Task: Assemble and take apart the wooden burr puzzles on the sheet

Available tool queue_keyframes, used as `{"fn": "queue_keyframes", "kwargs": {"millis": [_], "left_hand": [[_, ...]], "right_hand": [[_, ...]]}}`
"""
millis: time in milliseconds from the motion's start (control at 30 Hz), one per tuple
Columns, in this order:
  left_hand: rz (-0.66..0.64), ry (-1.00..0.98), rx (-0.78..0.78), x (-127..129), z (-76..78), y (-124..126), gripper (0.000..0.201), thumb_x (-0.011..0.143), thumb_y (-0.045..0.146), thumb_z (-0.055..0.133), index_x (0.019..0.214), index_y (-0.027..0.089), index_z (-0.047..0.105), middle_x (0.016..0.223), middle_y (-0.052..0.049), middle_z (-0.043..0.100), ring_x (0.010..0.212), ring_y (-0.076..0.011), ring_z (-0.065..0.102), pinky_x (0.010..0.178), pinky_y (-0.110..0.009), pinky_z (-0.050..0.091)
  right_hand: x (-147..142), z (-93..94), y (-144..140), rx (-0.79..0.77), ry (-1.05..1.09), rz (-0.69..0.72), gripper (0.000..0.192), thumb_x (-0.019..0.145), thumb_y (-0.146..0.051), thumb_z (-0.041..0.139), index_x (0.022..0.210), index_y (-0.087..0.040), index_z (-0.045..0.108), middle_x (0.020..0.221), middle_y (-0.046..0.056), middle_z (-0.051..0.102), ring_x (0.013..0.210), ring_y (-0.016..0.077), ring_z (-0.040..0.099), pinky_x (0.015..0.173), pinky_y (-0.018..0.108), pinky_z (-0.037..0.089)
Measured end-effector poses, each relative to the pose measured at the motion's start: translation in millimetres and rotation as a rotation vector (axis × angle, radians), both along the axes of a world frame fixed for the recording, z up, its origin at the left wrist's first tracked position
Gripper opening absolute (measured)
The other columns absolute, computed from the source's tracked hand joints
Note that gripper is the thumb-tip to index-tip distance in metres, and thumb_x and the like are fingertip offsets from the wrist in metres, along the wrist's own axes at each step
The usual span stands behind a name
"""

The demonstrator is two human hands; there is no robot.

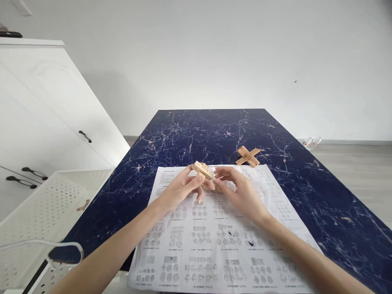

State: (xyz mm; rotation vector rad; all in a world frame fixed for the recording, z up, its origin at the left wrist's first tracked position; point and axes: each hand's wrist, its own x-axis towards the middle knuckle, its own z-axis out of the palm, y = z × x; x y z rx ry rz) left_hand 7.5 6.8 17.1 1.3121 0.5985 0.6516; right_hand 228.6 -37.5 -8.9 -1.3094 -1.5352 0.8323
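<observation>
A printed diagram sheet [220, 237] covers the near edge of a dark blue marbled desk [306, 179]. Above it, the left hand [177, 190] has its grip closed on a small wooden puzzle piece [202, 170], raised off the paper; the right hand [240, 192], fingers loosely open, touches its lower end. Beyond the sheet lies a wooden cross [248, 156].

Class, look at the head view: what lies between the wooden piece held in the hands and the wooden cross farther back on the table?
In the head view, only the instruction sheet and bare table lie between the held wooden piece and the wooden cross.
</observation>
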Motion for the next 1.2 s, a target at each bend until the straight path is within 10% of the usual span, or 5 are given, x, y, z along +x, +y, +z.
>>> {"fn": "queue_keyframes", "kwargs": {"millis": [200,367,667,1200], "left_hand": [[0.302,-0.144,-0.170,-2,-1.9,7,0.054,0.088,0.067,0.080,0.109,0.018,0.067,0.083,0.003,0.053,0.059,-0.0057,0.040,0.056,-0.021,0.037],[0.278,-0.135,-0.143,-3,-0.6,7,0.052,0.088,0.054,0.087,0.122,0.020,0.067,0.090,0.002,0.055,0.066,-0.0079,0.044,0.064,-0.025,0.041],[0.372,0.219,0.271,4,4.9,-8,0.069,0.088,0.042,0.087,0.144,0.026,0.050,0.121,-0.008,0.071,0.091,-0.0186,0.066,0.088,-0.037,0.057],[0.337,0.493,0.828,0,-14.7,-6,0.062,0.093,0.044,0.084,0.147,0.031,0.055,0.119,-0.006,0.073,0.078,-0.0175,0.063,0.081,-0.035,0.057]], "right_hand": [[4,-12.2,2,0.097,-0.371,0.051,0.024,0.098,-0.047,0.069,0.106,-0.024,0.070,0.120,0.013,0.068,0.110,0.0336,0.065,0.092,0.050,0.056],[2,-5.8,2,0.058,-0.275,0.055,0.025,0.106,-0.046,0.056,0.104,-0.024,0.068,0.094,0.006,0.071,0.085,0.0255,0.064,0.076,0.040,0.052],[2,5.4,1,-0.155,0.136,0.160,0.047,0.111,-0.061,0.037,0.109,-0.024,0.066,0.071,-0.002,0.052,0.060,0.0184,0.049,0.060,0.035,0.046],[-5,-6.2,-9,0.138,-0.204,-0.007,0.028,0.107,-0.048,0.055,0.123,-0.026,0.048,0.092,0.005,0.075,0.069,0.0228,0.067,0.063,0.036,0.050]]}}
